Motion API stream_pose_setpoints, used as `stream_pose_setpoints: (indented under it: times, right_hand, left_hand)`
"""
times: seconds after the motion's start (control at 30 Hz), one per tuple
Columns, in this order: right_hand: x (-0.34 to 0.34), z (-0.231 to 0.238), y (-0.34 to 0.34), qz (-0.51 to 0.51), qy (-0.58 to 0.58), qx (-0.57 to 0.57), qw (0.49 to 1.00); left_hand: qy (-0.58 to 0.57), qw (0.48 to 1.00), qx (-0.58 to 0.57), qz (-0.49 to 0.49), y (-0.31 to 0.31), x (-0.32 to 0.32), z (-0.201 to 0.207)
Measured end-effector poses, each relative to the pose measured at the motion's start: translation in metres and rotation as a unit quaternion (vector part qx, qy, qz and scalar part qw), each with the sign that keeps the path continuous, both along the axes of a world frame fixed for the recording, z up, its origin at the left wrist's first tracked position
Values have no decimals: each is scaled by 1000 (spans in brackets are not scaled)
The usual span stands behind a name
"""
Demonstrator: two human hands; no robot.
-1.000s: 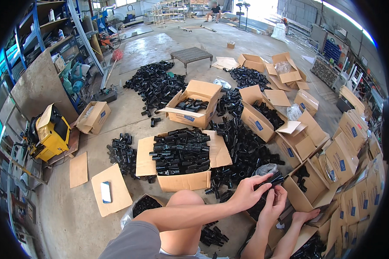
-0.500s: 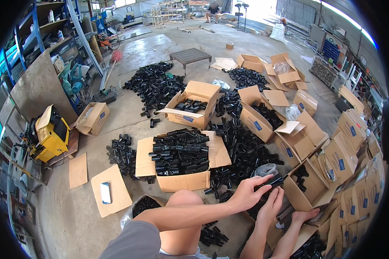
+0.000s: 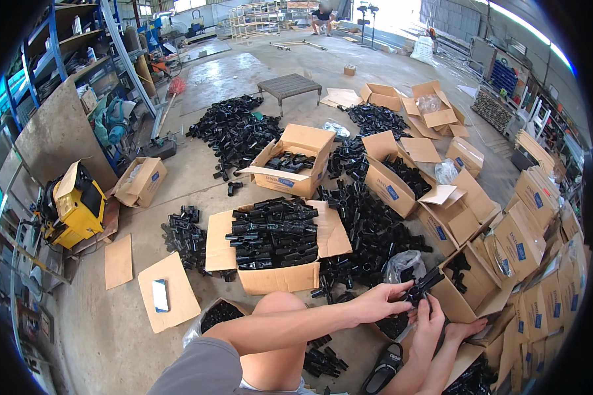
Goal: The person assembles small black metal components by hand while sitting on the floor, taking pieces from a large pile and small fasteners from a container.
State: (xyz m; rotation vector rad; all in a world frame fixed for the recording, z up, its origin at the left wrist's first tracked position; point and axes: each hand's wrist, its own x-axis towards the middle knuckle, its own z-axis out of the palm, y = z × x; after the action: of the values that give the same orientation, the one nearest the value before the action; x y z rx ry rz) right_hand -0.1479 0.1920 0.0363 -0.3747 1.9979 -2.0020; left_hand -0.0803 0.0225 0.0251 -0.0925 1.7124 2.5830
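Observation:
A black plastic pipe fitting point(image 3: 431, 280) is between my two hands, beside an open carton at the lower right. My left hand point(image 3: 385, 303) reaches across from the left, its thumb and fingers closed round the fitting's near end. From below, my right hand point(image 3: 429, 321) pinches the same piece at its underside; the fingertips are partly hidden. Just beyond lies a clear plastic bag point(image 3: 404, 264). Under my hands is a container of small black parts point(image 3: 393, 324), mostly covered. The open carton point(image 3: 479, 293) to the right holds a few black fittings.
A carton packed with black fittings point(image 3: 277, 280) stands before my knees. Heaps of loose fittings point(image 3: 234, 128) spread beyond it. Stacked cartons point(image 3: 540, 309) line the right. My bare foot point(image 3: 466, 329) and a black sandal point(image 3: 383, 368) are near my right hand. A phone point(image 3: 160, 295) lies on cardboard at left.
Both hands have shifted slightly right and down with the fitting, which is turned to show more of its shape. The black sandal has come into view beside my right forearm.

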Motion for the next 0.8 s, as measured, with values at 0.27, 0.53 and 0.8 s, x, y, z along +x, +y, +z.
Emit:
stream_pose_setpoints:
  times: [0.27,0.53,0.8]
  right_hand:
    - [-9,24,15,21,0,33,999]
    - [-3,25,15,12,18,25,999]
    - [-11,28,19,42,31,20,998]
  left_hand:
    - [-56,995,27,-76,-9,6,16]
    - [-18,999,35,-38,-4,2,10]
    - [-35,999,6,-35,-7,2,14]
